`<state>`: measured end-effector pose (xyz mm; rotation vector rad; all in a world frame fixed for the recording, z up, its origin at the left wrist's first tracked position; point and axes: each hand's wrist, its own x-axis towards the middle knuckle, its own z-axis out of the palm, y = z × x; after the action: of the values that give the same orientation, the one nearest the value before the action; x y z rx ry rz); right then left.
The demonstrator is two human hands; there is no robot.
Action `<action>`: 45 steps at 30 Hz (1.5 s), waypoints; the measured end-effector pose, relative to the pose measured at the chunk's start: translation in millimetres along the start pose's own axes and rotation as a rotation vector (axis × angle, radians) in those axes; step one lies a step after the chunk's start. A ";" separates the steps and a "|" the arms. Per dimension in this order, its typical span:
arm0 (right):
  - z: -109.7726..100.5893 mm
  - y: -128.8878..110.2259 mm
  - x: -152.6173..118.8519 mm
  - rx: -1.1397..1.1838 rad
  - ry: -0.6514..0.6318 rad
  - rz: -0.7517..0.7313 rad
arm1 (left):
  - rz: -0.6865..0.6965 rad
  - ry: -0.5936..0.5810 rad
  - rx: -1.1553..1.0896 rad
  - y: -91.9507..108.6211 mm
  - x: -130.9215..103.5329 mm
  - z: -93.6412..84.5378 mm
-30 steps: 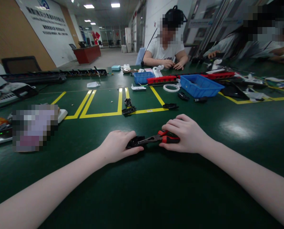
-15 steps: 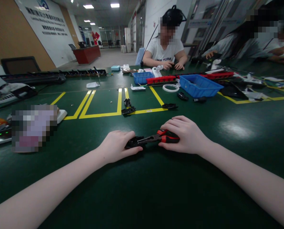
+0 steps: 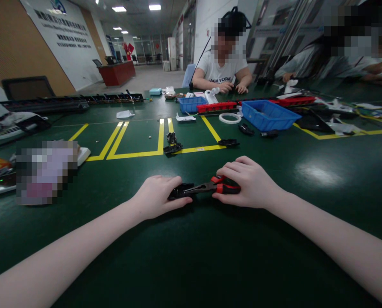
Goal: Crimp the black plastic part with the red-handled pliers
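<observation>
Low over the green table, my left hand (image 3: 157, 196) pinches a small black plastic part (image 3: 182, 191) between thumb and fingers. My right hand (image 3: 250, 182) is closed round the red and black handles of needle-nose pliers (image 3: 207, 187). The pliers point left, and their jaws reach the black part at its right end. Whether the tips grip it or only touch it I cannot tell. Beyond my hands lie more black parts: a jointed piece (image 3: 172, 144) on the yellow tape and a flat one (image 3: 228, 143) to its right.
A large blue bin (image 3: 268, 117) and a smaller blue bin (image 3: 192, 105) stand further back, near a white tape ring (image 3: 230, 118) and a red strip (image 3: 216, 107). At left rests a blurred-out flat object (image 3: 46, 171). Across the table a person (image 3: 224, 70) sits working.
The plier handles have spread slightly, with the upper handle and my right fingers shifted a little. My left hand and the black part stay in place.
</observation>
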<state>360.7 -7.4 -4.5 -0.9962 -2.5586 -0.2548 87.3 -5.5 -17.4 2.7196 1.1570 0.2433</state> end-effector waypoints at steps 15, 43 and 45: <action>-0.6 -2.2 0.9 -0.022 -0.046 0.021 | -0.025 -0.006 -0.004 -0.2 0.0 0.0; -7.8 -3.5 2.5 -0.057 -0.029 -0.019 | -0.007 -0.013 0.007 0.4 0.0 -0.1; -7.8 -0.8 2.4 -0.060 -0.032 -0.031 | -0.004 -0.013 0.012 0.8 0.0 -0.6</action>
<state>360.7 -8.9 3.6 -0.9906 -2.6105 -0.3286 87.8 -5.9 -16.7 2.7250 1.1643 0.2188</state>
